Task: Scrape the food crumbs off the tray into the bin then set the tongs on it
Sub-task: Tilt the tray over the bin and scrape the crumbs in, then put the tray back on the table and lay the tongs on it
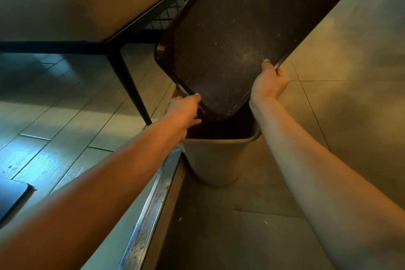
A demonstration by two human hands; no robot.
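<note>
A large dark brown tray is tilted steeply, its lowest corner hanging over the mouth of a grey bin on the floor. Fine pale crumbs speckle the tray's surface. My left hand grips the tray's lower left edge, thumb on top. My right hand grips the lower right edge, thumb lying on the tray's face and fingers curled behind it. No tongs are in view.
A table with black metal legs stands to the left of the bin. A metal drain grate runs along the floor beside the bin. A dark mat corner lies at the left edge. Tiled floor stretches to the right.
</note>
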